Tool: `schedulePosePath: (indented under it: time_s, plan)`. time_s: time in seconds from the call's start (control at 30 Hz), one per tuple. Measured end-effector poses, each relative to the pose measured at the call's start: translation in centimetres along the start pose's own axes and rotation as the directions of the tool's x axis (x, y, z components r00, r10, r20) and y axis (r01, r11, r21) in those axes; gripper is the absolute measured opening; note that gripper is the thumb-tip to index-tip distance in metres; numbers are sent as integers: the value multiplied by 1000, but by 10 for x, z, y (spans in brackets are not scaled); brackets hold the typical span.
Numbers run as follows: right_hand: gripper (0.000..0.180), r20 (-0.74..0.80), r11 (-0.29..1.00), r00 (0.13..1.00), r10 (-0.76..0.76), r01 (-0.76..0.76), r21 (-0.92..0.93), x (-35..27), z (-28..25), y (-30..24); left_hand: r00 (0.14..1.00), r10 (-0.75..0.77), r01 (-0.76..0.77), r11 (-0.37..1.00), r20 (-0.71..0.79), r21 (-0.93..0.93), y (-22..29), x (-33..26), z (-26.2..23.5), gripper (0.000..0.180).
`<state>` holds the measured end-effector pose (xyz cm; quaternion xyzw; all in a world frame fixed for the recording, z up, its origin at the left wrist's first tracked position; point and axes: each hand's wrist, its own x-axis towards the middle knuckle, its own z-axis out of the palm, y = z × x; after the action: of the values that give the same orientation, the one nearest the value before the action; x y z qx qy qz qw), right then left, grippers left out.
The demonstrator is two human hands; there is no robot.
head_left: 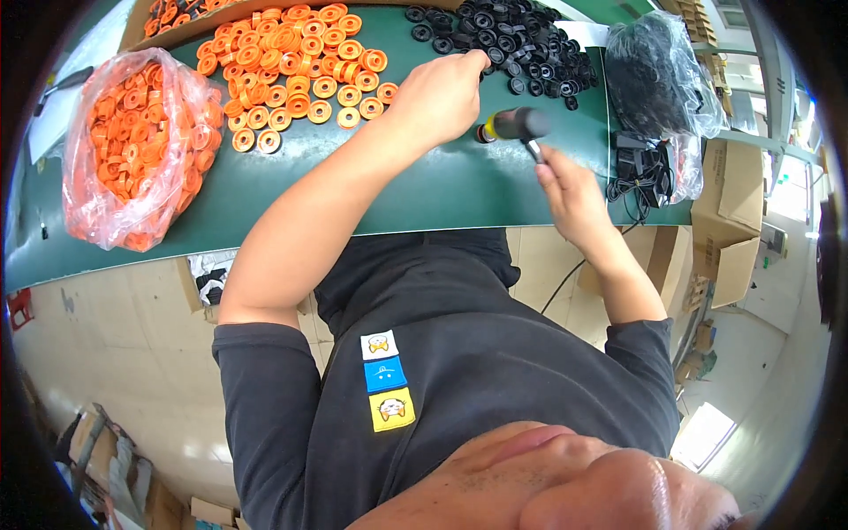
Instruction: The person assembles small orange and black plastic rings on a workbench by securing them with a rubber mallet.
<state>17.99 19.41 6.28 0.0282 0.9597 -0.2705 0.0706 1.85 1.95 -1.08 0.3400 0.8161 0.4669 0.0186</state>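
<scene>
My right hand (572,187) is closed round the handle of a small mallet (528,124) with a black and yellow head, slightly blurred. The head is held low over the green table, its yellow end close to a small round piece that is mostly hidden. My left hand (442,95) reaches to the near edge of a pile of black ring-shaped parts (534,53). Its fingers are bent together at the tips, and what they pinch, if anything, is hidden. Left of that wrist spread many orange wheel-like parts (291,57), some lying singly at the near side.
A clear plastic bag (141,150) full of orange parts lies at the left. Along the back runs a cardboard box edge (208,22). To the right are a bag of black items (658,75), black adapters with cables (645,172) and an opened carton (729,212).
</scene>
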Motion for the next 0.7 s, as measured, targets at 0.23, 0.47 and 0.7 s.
schedulePosePath:
  time_s: [0.23, 0.47, 0.7]
  plan:
    - [28, 13, 998, 998, 60, -60, 24, 2, -8, -9, 999, -32, 32, 999, 9, 6, -6, 0, 0, 28]
    - [27, -31, 997, 997, -73, 72, -33, 9, 4, 2, 999, -39, 39, 999, -3, -21, -5, 1, 0, 29]
    - [28, -55, 984, 983, -176, 174, -48, -3, 13, 2, 999, -45, 45, 999, 13, 7, -4, 2, 2, 27]
